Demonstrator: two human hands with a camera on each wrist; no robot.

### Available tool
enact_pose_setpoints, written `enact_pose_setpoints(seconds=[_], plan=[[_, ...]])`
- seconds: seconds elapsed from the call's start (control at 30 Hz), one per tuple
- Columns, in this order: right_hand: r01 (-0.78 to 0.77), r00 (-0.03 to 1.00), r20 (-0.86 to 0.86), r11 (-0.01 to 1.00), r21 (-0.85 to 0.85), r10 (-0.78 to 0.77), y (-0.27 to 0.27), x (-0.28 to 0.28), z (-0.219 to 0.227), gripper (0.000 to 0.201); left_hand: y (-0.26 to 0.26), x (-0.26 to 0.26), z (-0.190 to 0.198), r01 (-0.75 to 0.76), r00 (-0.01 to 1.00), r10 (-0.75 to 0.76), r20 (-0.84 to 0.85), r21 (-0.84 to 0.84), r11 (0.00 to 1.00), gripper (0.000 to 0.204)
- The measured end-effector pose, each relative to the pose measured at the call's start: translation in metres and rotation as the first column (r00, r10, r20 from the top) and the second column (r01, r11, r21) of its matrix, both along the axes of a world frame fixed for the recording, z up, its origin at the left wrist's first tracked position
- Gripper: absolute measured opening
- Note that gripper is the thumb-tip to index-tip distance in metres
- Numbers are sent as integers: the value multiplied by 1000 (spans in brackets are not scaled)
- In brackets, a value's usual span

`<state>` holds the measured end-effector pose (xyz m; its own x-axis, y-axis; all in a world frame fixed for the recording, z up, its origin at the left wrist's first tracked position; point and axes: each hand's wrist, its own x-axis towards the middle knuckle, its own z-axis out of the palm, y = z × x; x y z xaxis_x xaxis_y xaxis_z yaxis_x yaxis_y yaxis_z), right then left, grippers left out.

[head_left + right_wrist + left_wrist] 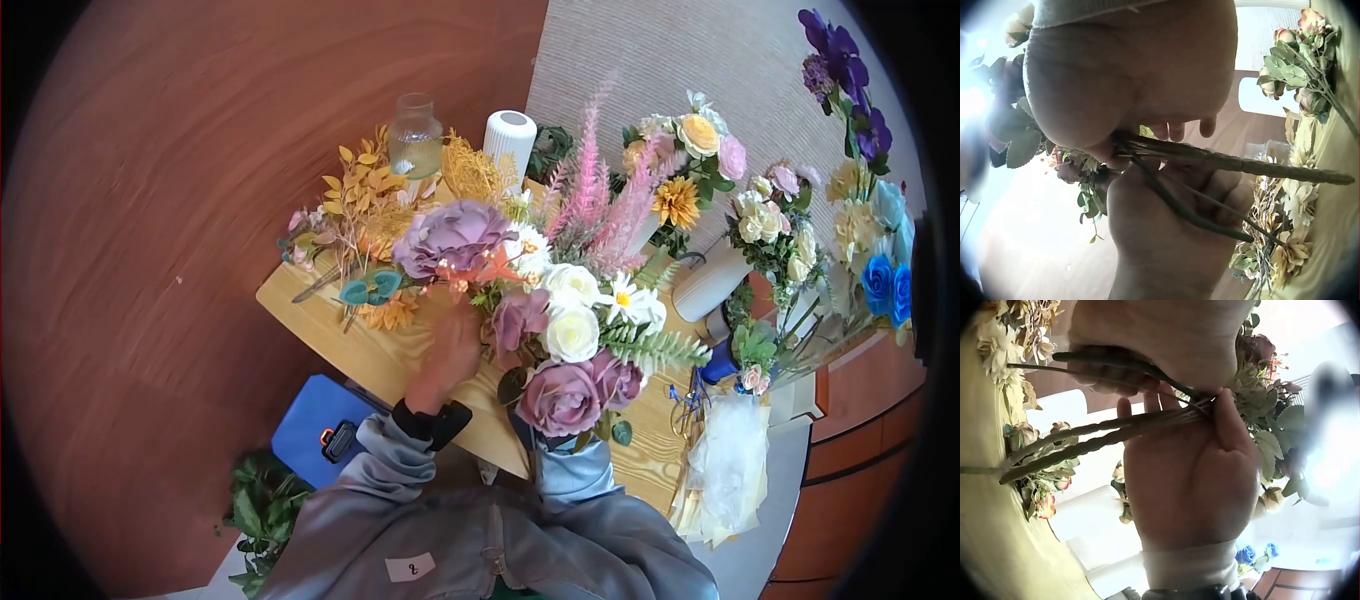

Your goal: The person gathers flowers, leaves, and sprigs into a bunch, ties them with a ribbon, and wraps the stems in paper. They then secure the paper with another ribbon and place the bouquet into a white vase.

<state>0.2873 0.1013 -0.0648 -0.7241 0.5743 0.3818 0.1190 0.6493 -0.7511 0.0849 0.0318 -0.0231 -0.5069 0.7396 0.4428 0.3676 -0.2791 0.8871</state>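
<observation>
Both hands, the left hand [1191, 481] and right hand [1129, 81], clamp the bouquet stems [1104, 434], which risk splaying if either grip slackens.

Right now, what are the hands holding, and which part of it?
Both hands hold the bunch of artificial flowers by its stems. The left hand and the right hand are curled round the stems just below the blooms.

One mark can be read: a small white tag [411, 567] on the grey jacket [560, 545], just below the left sleeve, bears a single character that looks like an 8. No other lettering is legible.
</observation>
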Motion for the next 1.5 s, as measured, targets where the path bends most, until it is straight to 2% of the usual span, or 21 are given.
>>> enact_pose_setpoints(seconds=[0.07,0.17,0.2,0.3,0.33,0.4,0.63,0.67,0.7,0.73,0.77,0.83,0.97,1.03,1.13,1.23,1.27,1.3,1.37,1.43,1.5], plan=[[3,1000,6,1000,8,-3,-1,-3,-6,33,-11,6,24,-91,955,80,-285,-24,996,25],[5,1000,14,1000,20,-5,6,-3,-12,33,-4,3,-13,-152,934,128,-334,-46,987,12],[6,1000,16,1000,23,-7,9,-3,-14,33,-1,-2,-26,-104,971,72,-229,-133,986,14],[9,1000,23,999,32,-10,6,-1,-26,33,-10,-4,4,-73,991,54,-124,-157,985,24],[10,1000,24,999,34,-10,10,-3,-27,33,-8,-9,-2,-74,990,54,-127,-157,985,24],[11,1000,23,999,41,-12,17,-18,-27,33,-3,-20,-22,-5,988,-47,-146,-336,942,34],[41,999,12,997,66,-42,1,23,-79,33,-8,-4,-18,-7,946,-72,-315,-242,970,22],[47,999,13,997,68,-48,0,28,-85,33,-11,-2,-1,-3,945,-77,-318,-243,970,22],[52,998,15,996,69,-53,6,21,-84,33,-18,2,29,199,979,-205,9,-291,936,23],[56,998,17,996,70,-57,7,18,-86,33,-22,6,47,399,892,-302,337,-271,876,24],[60,998,19,996,72,-61,7,18,-90,33,-25,9,49,401,891,-304,336,-273,874,24],[65,997,22,995,75,-67,7,21,-97,33,-31,18,51,132,988,-128,-85,40,990,21],[65,997,36,994,84,-68,-2,37,-116,33,-37,13,63,163,978,-173,-114,-97,982,26],[63,997,43,994,90,-67,2,36,-126,33,-36,10,66,289,957,-280,79,-146,946,33],[66,996,50,993,100,-71,12,25,-127,33,-38,13,68,248,967,-235,100,-153,957,41],[80,995,53,991,111,-87,18,38,-136,33,-34,15,63,168,981,-182,-72,-163,972,50],[84,994,55,990,113,-91,16,31,-139,33,-36,14,65,171,980,-185,-75,-163,972,50],[87,994,56,990,115,-94,16,29,-140,33,-39,13,69,223,973,-231,-7,-231,947,30],[92,993,59,988,121,-99,18,27,-143,33,-45,16,86,278,960,-273,60,-293,915,33],[97,993,60,987,128,-105,21,26,-149,33,-48,22,110,270,955,-294,-39,-296,916,39],[105,992,61,986,133,-114,19,25,-154,33,-42,22,101,278,945,-308,-111,-222,935,37]])
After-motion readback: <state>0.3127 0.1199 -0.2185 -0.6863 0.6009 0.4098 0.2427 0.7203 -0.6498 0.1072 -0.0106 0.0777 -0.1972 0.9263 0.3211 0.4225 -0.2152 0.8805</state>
